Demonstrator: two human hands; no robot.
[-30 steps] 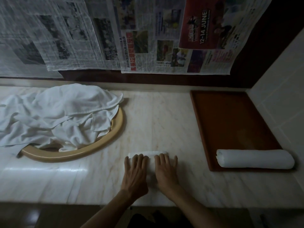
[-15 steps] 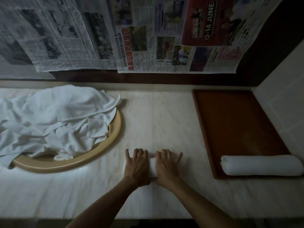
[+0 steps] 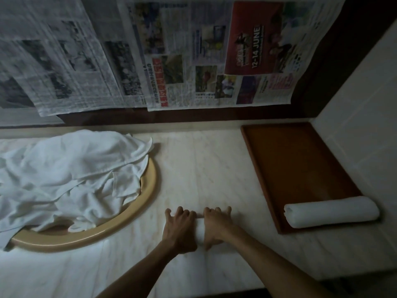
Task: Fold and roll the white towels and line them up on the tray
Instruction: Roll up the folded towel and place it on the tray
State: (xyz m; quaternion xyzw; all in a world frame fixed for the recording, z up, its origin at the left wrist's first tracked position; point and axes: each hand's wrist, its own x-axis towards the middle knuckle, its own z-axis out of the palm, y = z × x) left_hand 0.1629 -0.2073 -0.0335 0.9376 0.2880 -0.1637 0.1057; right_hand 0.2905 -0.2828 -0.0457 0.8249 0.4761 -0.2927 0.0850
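A small white towel roll (image 3: pixel 199 232) lies on the marble counter, mostly covered by my two hands. My left hand (image 3: pixel 179 230) grips its left part with fingers curled over the far side. My right hand (image 3: pixel 217 227) grips its right part the same way. A finished rolled white towel (image 3: pixel 332 211) lies across the near end of the brown tray (image 3: pixel 300 164) at the right. A heap of loose white towels (image 3: pixel 64 177) covers the round sink at the left.
The tan sink rim (image 3: pixel 148 190) curves out from under the heap. Newspaper sheets (image 3: pixel 171 57) hang on the dark back wall. A tiled wall (image 3: pixel 365 125) borders the tray on the right. The counter's front edge runs below my forearms.
My fingers went from lying flat on the towel to curling over its far side. The visible strip of unrolled towel ahead of my hands has disappeared under them.
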